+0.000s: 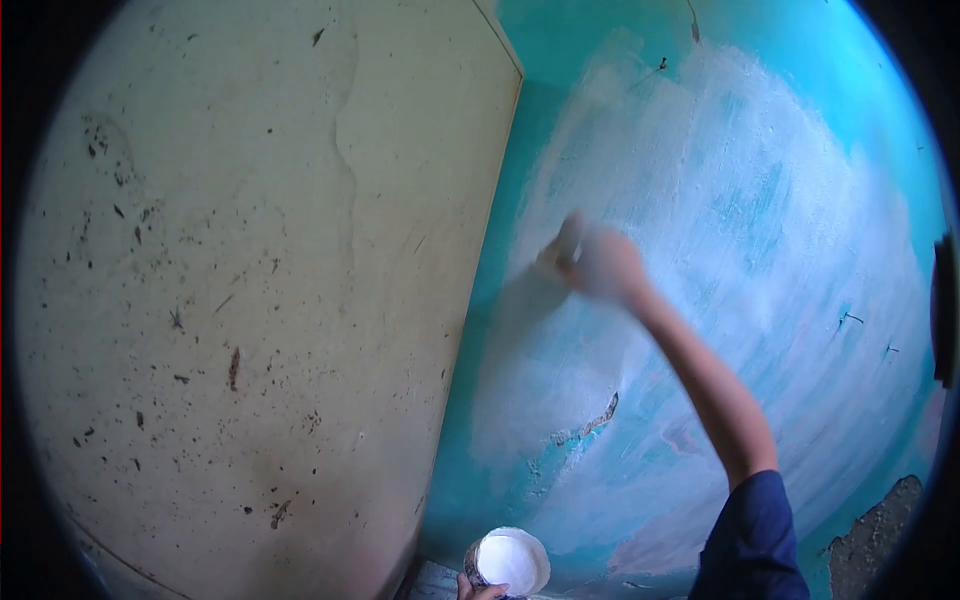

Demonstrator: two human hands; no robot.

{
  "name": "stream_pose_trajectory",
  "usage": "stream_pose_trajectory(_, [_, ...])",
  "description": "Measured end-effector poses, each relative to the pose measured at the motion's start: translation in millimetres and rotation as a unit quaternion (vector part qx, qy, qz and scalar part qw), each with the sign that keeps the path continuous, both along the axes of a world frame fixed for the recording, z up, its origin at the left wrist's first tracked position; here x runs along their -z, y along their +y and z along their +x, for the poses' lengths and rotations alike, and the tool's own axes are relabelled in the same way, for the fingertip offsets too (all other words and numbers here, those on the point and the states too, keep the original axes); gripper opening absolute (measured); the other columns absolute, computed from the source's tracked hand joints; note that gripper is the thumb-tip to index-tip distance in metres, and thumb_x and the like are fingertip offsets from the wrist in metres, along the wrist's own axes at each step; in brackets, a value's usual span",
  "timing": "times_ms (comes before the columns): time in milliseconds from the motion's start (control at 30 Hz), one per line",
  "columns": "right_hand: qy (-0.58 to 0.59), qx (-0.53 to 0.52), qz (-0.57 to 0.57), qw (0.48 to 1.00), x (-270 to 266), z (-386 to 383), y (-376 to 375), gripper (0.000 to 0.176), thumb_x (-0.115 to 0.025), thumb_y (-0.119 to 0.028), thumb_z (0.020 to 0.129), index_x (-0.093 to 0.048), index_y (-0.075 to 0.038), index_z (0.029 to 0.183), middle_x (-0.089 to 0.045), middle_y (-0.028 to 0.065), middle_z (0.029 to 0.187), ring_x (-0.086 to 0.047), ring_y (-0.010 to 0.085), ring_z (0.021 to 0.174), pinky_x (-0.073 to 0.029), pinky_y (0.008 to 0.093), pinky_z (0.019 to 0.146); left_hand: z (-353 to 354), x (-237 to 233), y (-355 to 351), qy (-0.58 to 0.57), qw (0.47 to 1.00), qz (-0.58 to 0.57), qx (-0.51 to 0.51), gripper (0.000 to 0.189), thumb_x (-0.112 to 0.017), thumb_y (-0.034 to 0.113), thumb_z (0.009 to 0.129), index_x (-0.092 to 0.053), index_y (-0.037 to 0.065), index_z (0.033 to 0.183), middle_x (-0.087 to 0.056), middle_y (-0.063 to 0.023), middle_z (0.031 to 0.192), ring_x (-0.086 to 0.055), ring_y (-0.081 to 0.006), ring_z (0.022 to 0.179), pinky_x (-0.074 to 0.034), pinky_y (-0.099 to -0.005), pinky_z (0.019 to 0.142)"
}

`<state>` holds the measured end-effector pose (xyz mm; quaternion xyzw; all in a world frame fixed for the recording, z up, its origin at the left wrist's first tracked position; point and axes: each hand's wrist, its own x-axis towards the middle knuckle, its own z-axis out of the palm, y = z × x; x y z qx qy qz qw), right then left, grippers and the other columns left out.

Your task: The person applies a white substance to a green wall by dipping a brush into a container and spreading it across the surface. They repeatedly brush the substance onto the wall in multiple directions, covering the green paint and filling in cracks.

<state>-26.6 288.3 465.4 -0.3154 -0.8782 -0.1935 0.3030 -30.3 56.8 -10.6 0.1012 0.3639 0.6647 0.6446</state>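
At the bottom of the head view, my left hand [481, 590] is closed on the rim of a small round bucket [545, 562]. Smooth white paint [507, 560] shows inside it. My right hand [602, 262] is raised against the wall, blurred by motion, its fingers curled together. What they grip is smeared and hidden, so I cannot make it out. Around this hand the turquoise wall [535, 120] bears a broad patch of streaky white coating [660, 190], with turquoise showing through in places.
A large cream panel [300, 300] with dark specks stands on the left, its edge close to the wall. Nails [851, 318] stick out of the wall on the right. A crack [600, 418] runs below my right hand. Rough bare plaster [875, 535] shows at lower right.
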Motion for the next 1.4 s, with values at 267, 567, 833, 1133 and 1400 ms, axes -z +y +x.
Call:
stream_pose_trajectory(267, [0.101, -0.028, 0.253, 0.962, -93.5, -8.9, 10.5, 0.022, -0.06, -0.026, 0.087, -0.07, -0.012, 0.101, -0.069, 0.0131, 0.091, -0.067, 0.0297, 0.085, -0.052, 0.0404, 0.073, -8.6, 2.3, 10.5, -0.002, 1.0, -0.006, 0.005, 0.068, -0.066, 0.008, 0.084, -0.028, 0.01, 0.14, -0.044, -0.014, 0.135, -0.047, -0.0275, 0.127, -0.044, -0.044, 0.101])
stream_pose_trajectory(567, [-0.187, -0.129, 0.371, 0.901, 99.2, -12.1, -3.9, 0.022, -0.061, -0.016, 0.076, -0.062, -0.003, 0.093, -0.062, 0.0098, 0.089, -0.063, 0.0232, 0.082, -0.052, 0.0329, 0.069, -3.1, 9.0, -1.2, -0.017, 1.0, -0.025, 0.008, 0.065, -0.067, 0.013, 0.085, -0.031, 0.008, 0.14, -0.046, -0.0146, 0.134, -0.047, -0.0276, 0.126, -0.044, -0.0428, 0.103])
stream_pose_trajectory(833, [0.139, -0.146, 0.222, 0.954, -75.9, -19.6, 13.8, 0.032, -0.04, -0.03, 0.102, -0.062, -0.007, 0.099, -0.066, 0.0151, 0.093, -0.062, 0.0391, 0.086, -0.05, 0.0478, 0.074, -0.2, 8.3, -6.3, -0.026, 0.999, -0.042, 0.012, 0.064, -0.068, 0.016, 0.086, -0.034, 0.006, 0.14, -0.048, -0.015, 0.133, -0.048, -0.0277, 0.126, -0.043, -0.0417, 0.104])
stream_pose_trajectory(1133, [-0.132, -0.097, 0.518, 0.84, 40.8, -34.1, 22.5, 0.026, -0.061, -0.017, 0.079, -0.059, -0.002, 0.101, -0.056, 0.0091, 0.095, -0.056, 0.0209, 0.087, -0.048, 0.0316, 0.071, 8.6, 7.4, -18.7, -0.035, 0.997, -0.073, 0.016, 0.063, -0.068, 0.021, 0.087, -0.038, 0.004, 0.139, -0.05, -0.0156, 0.132, -0.049, -0.0278, 0.126, -0.042, -0.0405, 0.106])
stream_pose_trajectory(1400, [-0.147, -0.182, 0.076, 0.969, 181.8, -8.6, -17.9, 0.017, -0.063, -0.013, 0.079, -0.062, -0.006, 0.095, -0.062, 0.0065, 0.088, -0.061, 0.0256, 0.081, -0.051, 0.0366, 0.067, 23.1, -15.2, -61.0, -0.042, 0.992, -0.116, 0.017, 0.062, -0.069, 0.024, 0.088, -0.04, 0.003, 0.139, -0.051, -0.016, 0.131, -0.049, -0.0279, 0.125, -0.041, -0.0395, 0.107])
